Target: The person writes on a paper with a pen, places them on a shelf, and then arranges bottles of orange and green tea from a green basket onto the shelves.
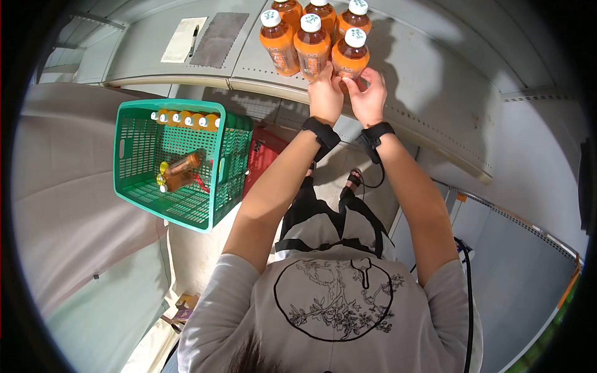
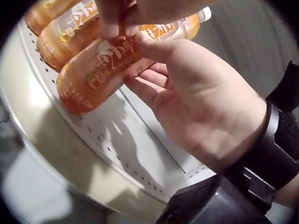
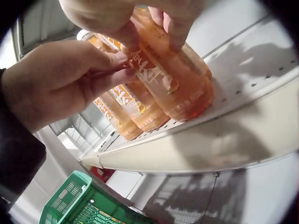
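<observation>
Several orange drink bottles with white caps stand in rows on the grey shelf (image 1: 404, 81). At the front right bottle (image 1: 350, 57), my right hand (image 1: 368, 101) holds the side, thumb on the front and fingers around the far side. My left hand (image 1: 326, 99) has thumb and finger pinched at the same bottle's left side, beside the neighbouring bottle (image 1: 311, 51). In the left wrist view, the held bottle (image 2: 86, 84) stands near the shelf edge, the right hand (image 2: 201, 88) against it. The right wrist view shows the left hand's (image 3: 60, 77) fingertips against its label.
A green basket (image 1: 217, 180) at the left holds a row of small white-capped bottles (image 1: 186, 119) and some loose bottles (image 1: 180, 173). A grey cloth (image 1: 221, 40), a paper (image 1: 181, 40) and a pen (image 1: 193, 40) lie on the shelf's left part. Something red (image 1: 264, 155) is behind the basket.
</observation>
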The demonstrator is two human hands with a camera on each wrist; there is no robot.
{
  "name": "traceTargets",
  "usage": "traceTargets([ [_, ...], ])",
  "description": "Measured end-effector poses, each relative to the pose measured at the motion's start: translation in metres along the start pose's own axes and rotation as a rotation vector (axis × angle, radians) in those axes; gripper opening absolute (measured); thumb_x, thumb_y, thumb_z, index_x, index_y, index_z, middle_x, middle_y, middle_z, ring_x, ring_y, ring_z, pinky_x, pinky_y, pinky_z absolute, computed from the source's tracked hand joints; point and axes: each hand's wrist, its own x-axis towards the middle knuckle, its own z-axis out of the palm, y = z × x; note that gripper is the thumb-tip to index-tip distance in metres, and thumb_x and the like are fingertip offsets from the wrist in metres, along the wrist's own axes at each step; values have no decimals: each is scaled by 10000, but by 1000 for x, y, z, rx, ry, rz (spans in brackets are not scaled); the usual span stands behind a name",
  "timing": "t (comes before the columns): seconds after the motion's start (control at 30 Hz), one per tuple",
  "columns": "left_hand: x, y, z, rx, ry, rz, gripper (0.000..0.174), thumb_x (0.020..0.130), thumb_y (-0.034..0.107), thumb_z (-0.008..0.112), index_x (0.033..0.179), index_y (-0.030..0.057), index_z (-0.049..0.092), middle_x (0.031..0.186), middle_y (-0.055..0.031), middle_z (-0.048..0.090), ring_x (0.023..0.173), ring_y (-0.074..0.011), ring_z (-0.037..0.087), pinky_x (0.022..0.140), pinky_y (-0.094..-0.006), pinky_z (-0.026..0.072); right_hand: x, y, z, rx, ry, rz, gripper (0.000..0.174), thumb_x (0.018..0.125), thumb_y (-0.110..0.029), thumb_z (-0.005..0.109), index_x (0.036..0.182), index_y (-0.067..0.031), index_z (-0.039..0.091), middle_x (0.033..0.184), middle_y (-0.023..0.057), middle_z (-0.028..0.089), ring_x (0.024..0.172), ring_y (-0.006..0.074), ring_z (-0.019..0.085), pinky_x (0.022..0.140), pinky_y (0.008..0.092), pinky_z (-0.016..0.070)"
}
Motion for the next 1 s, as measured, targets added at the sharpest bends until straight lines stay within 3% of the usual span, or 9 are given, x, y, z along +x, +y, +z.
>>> traceTargets([
  [0.1,1,-1,5,13,54,-34,230,768,70,555,993,40,590,766,-208,607,727,-373,601,633,-402,493,3,-5,1,-27,-13,30,371,660,-88,739,956,32,550,924,148,582,862,244,594,763,326,483],
  [0.4,7,9,4,51,68,-70,184,765,77,568,914,-14,626,775,-231,609,723,-368,610,655,-398,498,9,9,12,7,31,-35,384,646,-108,734,946,13,526,891,157,550,841,300,548,725,362,464],
  [0.83,8,4,2,78,57,-23,152,752,76,566,882,15,617,761,-207,610,716,-367,604,648,-408,487,10,3,8,58,-31,68,419,643,-137,750,953,19,516,898,165,551,816,306,565,710,369,475],
  [0.87,8,4,1,67,42,-28,124,750,83,570,847,18,611,733,-198,608,694,-368,600,630,-412,483,10,10,9,-32,-14,-10,423,649,-156,750,953,22,515,907,164,558,823,298,572,714,374,474],
  [1.0,5,10,-6,113,-20,-26,151,764,112,562,855,0,610,710,-215,610,690,-365,610,638,-437,482,11,-7,-11,-71,-128,103,723,656,-269,753,1197,73,417,1062,232,511,911,324,568,796,373,466],
])
